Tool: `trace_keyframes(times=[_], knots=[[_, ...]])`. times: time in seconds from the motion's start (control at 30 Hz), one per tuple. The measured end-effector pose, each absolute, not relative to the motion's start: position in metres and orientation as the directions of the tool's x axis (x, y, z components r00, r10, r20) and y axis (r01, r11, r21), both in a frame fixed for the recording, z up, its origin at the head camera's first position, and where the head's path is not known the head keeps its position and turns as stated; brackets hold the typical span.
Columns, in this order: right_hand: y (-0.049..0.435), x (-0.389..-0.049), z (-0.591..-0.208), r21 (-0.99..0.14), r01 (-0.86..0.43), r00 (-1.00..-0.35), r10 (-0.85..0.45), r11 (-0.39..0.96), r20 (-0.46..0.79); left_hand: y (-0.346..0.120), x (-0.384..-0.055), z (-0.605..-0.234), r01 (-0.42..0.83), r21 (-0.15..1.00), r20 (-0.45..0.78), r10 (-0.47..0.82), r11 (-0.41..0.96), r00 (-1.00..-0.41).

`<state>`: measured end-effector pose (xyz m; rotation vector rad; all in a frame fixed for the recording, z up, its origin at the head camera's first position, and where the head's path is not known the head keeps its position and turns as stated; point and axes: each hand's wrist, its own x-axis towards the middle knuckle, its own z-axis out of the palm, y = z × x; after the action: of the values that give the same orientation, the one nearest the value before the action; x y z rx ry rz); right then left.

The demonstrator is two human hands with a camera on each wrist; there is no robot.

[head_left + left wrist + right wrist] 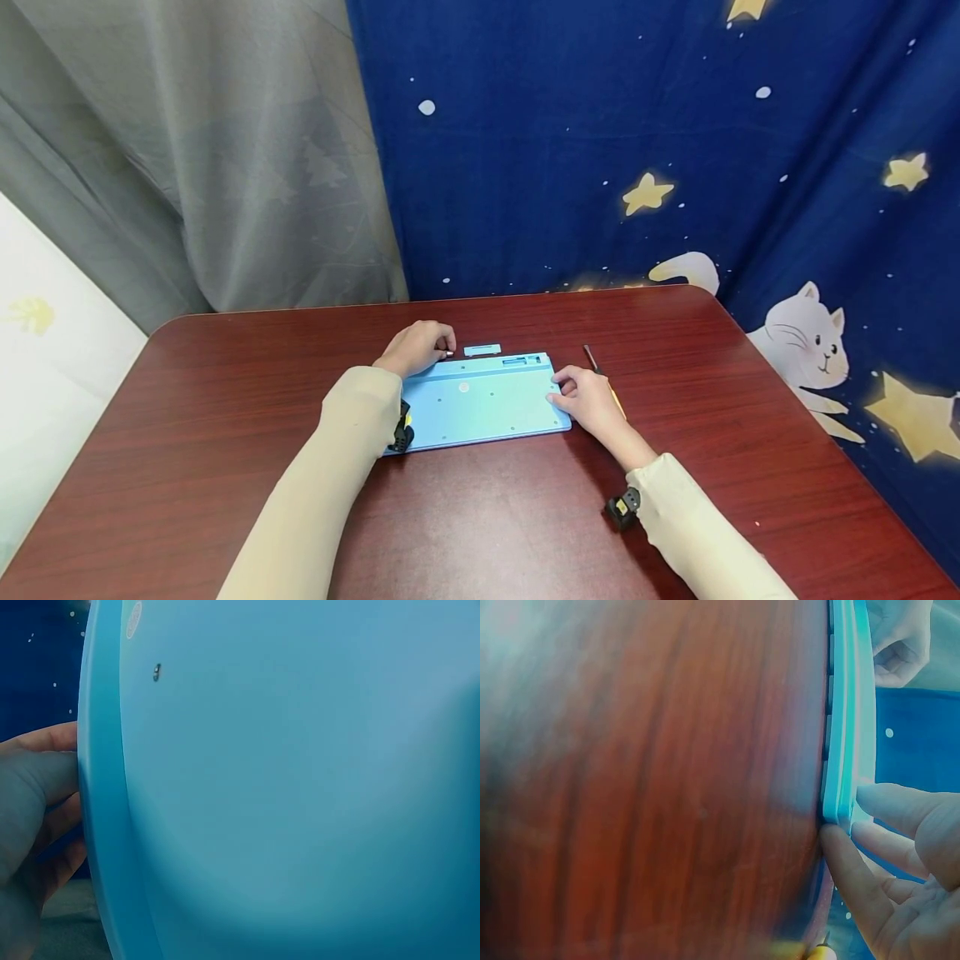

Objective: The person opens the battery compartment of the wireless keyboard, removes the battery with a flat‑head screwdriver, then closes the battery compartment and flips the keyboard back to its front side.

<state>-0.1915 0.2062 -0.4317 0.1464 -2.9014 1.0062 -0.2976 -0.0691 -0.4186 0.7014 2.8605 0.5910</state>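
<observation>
Pinching the right end of a blue keyboard (487, 408), the right hand (588, 400) sits just right of centre in the lower half of the head view; the keyboard lies underside up on the brown table (225, 467), in the lower middle of the frame. Over its upper left corner the left hand (418, 347) curls its fingers, whether around anything I cannot tell. Just above the keyboard is a small blue cover (482, 350); beside the right hand, a screwdriver (592, 360)

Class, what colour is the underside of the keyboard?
The keyboard's underside is light blue, showing best in the head view.
</observation>
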Motion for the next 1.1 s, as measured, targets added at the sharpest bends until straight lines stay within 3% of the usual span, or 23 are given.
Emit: trace_keyframes(times=[1.1], knots=[[0.208,-0.193,-0.432,-0.618,-0.116,-0.993,-0.078,0.777,0.089,-0.052,-0.275,-0.407,0.485,0.446,0.013,0.536,0.752,-0.844]])
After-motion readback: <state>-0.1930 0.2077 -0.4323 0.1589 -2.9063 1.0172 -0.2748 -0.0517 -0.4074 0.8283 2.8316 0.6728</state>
